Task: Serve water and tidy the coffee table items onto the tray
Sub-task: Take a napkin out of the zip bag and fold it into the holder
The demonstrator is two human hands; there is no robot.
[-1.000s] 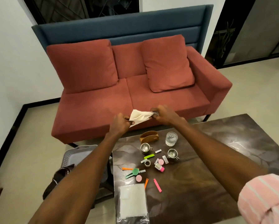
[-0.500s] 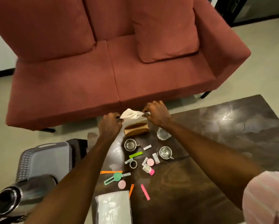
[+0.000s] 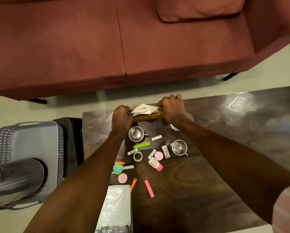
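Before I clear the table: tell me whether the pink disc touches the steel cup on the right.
Apart. The head view shows the pink disc and steel cup separated by a small white box.

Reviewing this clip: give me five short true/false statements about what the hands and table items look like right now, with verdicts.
1. Both hands hold the white paper napkin above the brown wooden napkin holder. True: the left hand and right hand each grip an end.
2. The grey plastic tray sits on the dark marble coffee table. False: it is off the table's left end.
3. Two steel mugs stand upright on the table. True: one, another.
4. The pink strip lies on the tray. False: it lies on the table.
5. The clear tape roll is stacked in a mug. False: it lies on the table.
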